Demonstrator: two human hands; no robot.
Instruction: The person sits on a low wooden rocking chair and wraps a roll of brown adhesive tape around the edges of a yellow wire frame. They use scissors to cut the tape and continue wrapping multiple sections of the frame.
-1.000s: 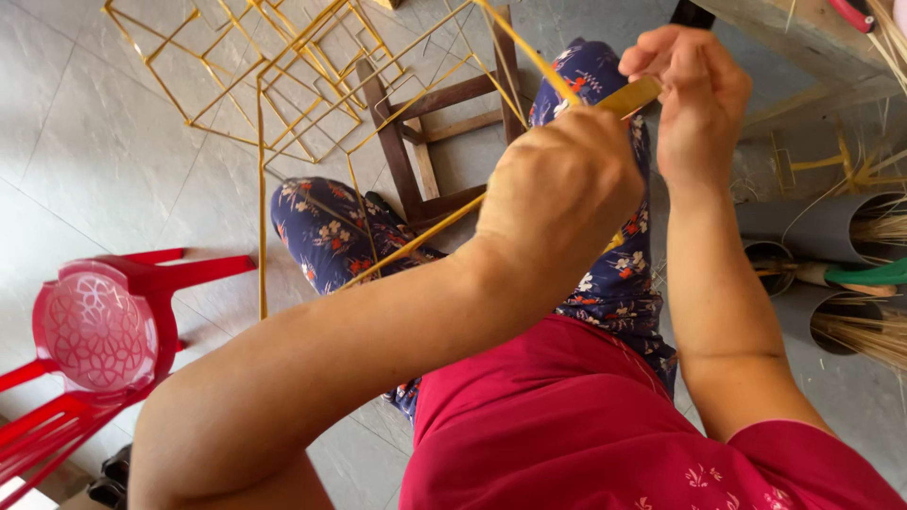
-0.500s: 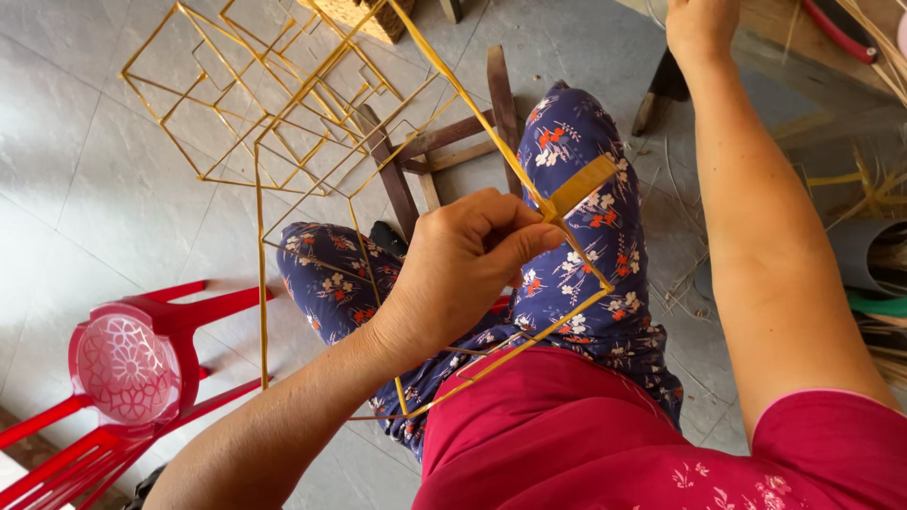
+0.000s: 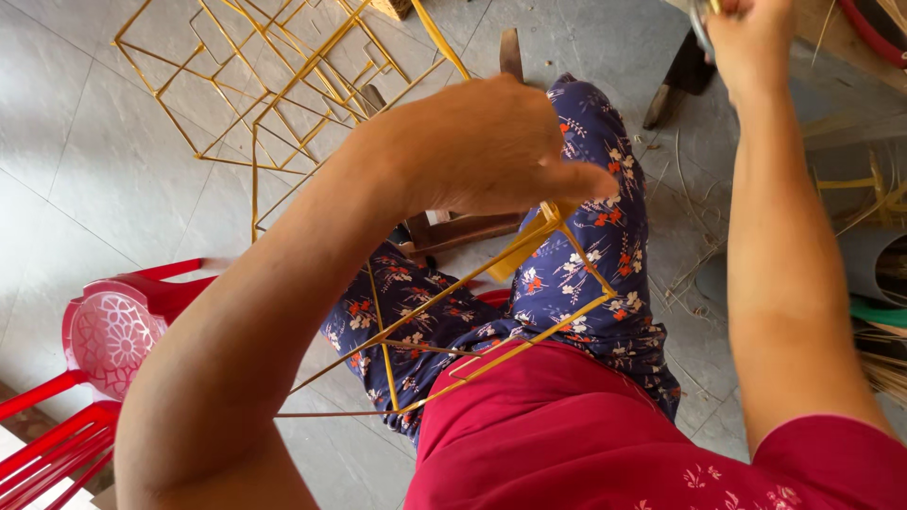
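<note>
1. Since half a second ago the left hand point(image 3: 491, 151) has risen a little and turned, carrying the corner of the yellow stick frame point(image 3: 529, 260) with it; the right hand point(image 3: 751, 38) has gone further up and away, to the top edge of view.
2. The frame looks very light and springy: thin strips joined at corners, likely to bend or snap at a joint if squeezed. The joints seem the stiffest places to hold, the long spans the weakest.
3. The left-hand fingers point(image 3: 576, 179) are curled together, thumb and fingertips pinching the frame's top corner just below them. The rest of the frame hangs down from the fingers across the flowered trousers point(image 3: 605, 274) and the red shirt point(image 3: 567, 425).
4. The right hand is closed around something dark, half cut off; I cannot tell what, nor how tight the fingers are.
5. Beyond the left fingers lie finished stick frames point(image 3: 283, 85) on the tiled floor point(image 3: 94, 189); below the wrist stands a red plastic stool point(image 3: 113, 331).
</note>
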